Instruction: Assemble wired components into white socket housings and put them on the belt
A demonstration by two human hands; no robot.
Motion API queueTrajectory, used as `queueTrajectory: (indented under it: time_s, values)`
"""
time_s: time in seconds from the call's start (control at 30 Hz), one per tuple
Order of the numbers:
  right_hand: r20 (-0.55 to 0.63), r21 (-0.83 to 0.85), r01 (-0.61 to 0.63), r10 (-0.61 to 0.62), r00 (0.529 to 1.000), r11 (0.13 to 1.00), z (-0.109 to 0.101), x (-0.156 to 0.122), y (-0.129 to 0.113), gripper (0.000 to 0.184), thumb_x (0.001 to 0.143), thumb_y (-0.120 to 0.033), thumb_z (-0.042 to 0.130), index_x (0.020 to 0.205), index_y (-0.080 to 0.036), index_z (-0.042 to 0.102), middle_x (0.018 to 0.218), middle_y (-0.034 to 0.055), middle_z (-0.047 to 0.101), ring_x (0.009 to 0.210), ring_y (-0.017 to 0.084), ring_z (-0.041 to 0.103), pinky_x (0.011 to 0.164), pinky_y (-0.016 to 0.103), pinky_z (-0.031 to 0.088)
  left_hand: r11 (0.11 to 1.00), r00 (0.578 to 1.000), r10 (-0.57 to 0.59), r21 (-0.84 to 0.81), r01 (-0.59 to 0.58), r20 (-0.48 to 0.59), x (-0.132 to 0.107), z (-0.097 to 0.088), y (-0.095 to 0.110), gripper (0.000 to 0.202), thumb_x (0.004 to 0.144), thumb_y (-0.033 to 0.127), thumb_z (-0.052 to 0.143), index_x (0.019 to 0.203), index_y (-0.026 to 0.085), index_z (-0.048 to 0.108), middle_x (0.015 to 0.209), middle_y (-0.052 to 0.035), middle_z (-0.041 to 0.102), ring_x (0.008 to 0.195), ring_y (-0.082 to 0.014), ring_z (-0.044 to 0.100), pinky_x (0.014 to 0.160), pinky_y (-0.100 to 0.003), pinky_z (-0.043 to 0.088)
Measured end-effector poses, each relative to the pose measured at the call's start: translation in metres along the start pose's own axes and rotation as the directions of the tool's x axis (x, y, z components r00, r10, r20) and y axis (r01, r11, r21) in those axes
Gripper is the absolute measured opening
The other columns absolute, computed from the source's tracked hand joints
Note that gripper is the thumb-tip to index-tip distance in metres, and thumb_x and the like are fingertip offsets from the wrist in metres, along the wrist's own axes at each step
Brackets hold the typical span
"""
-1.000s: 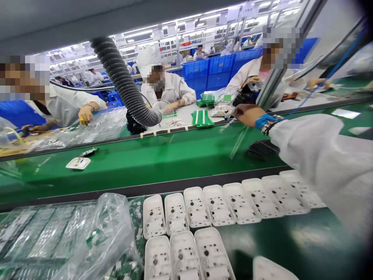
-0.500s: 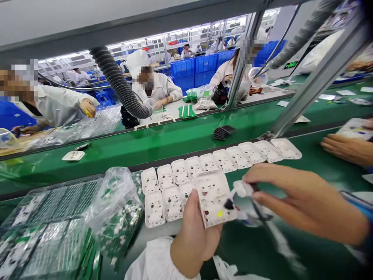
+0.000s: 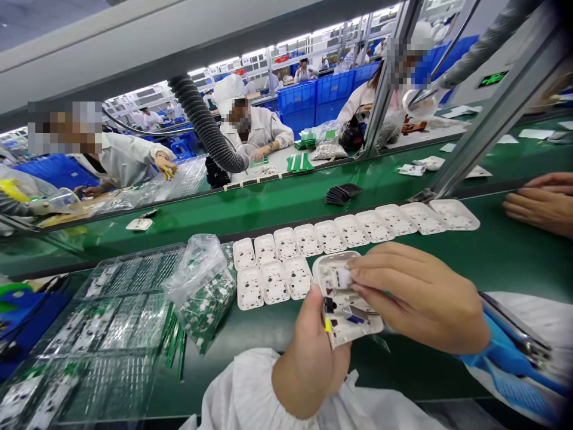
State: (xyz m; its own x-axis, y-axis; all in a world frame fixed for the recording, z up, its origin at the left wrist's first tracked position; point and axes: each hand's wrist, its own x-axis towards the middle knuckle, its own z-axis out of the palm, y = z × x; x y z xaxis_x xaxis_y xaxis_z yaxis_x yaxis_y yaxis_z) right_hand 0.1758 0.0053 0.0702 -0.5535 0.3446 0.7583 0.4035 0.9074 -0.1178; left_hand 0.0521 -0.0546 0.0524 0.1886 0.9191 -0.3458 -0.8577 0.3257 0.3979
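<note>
My left hand (image 3: 308, 352) is closed on the edge of a white plastic housing (image 3: 351, 334), tilted with its inner side up. Inside lie a black part, a dark blue piece and a wire; a yellow spot marks the edge by my thumb. My right hand (image 3: 421, 298) is closed, its fingertips pinching a small white part (image 3: 342, 278) in the far end of the housing. Whether that part is seated or only held there, I cannot tell. Beyond my hands, matching white housings (image 3: 274, 280) lie in two rows on the green bench.
To the left are a plastic bag of green circuit boards (image 3: 208, 307) and clear trays (image 3: 102, 340) with boards. Black parts (image 3: 342, 194) lie on the green conveyor (image 3: 268, 206). Another person's hands (image 3: 544, 203) rest at the right. A metal post (image 3: 487, 107) and grey hose (image 3: 206, 128) stand ahead.
My right hand has moved left, bringing the small white part from beside the housing into it. The dangling cable no longer shows. The co-worker's hands at the right no longer hold a white housing.
</note>
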Motion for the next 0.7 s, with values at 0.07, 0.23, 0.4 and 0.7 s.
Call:
queueTrajectory:
  time_s: [0.07,0.23,0.4,0.7]
  values:
    - [-0.022,0.015,0.014,-0.014,1.0,1.0,0.0,0.0,0.0,0.014,0.084,-0.009,0.051,0.082,-0.023,0.055,0.08,0.0009,0.066,0.073,0.013,0.058,0.07,0.027,0.049,1.0,1.0,-0.008,-0.001,0.008,-0.027,-0.001,0.002,-0.001,0.051,0.089,0.038,0.024,0.123,0.011,0.051,0.114,-0.009,0.06,0.122,-0.0229,0.044,0.103,-0.036,0.034]
    - [-0.04,0.053,0.044,-0.042,0.998,0.998,0.001,0.0,0.003,0.012,0.084,-0.01,0.055,0.084,-0.022,0.056,0.081,0.0007,0.066,0.072,0.012,0.058,0.07,0.027,0.049,1.0,0.995,-0.025,0.0,0.025,-0.098,-0.003,0.005,-0.001,0.051,0.091,0.037,0.021,0.127,0.012,0.047,0.116,-0.0082,0.06,0.124,-0.0212,0.042,0.105,-0.034,0.032]
    - [-0.044,0.127,0.066,-0.061,0.997,0.99,0.005,0.001,0.009,0.01,0.082,-0.009,0.057,0.081,-0.018,0.057,0.076,0.0019,0.066,0.071,0.014,0.055,0.065,0.029,0.049,1.0,0.996,0.021,0.004,-0.021,-0.087,-0.004,0.002,-0.002,0.049,0.091,0.037,0.025,0.126,0.013,0.049,0.115,-0.0086,0.061,0.124,-0.0205,0.043,0.107,-0.034,0.031]
    - [-0.045,0.019,0.071,-0.07,0.997,0.997,0.005,-0.006,0.012,0.008,0.085,-0.015,0.055,0.088,-0.02,0.061,0.093,0.0092,0.056,0.08,0.021,0.054,0.063,0.035,0.047,0.982,0.993,0.092,0.161,-0.103,0.079,-0.001,-0.01,-0.006,0.049,0.086,0.047,0.036,0.117,0.015,0.057,0.115,-0.0085,0.061,0.127,-0.0244,0.04,0.109,-0.038,0.028]
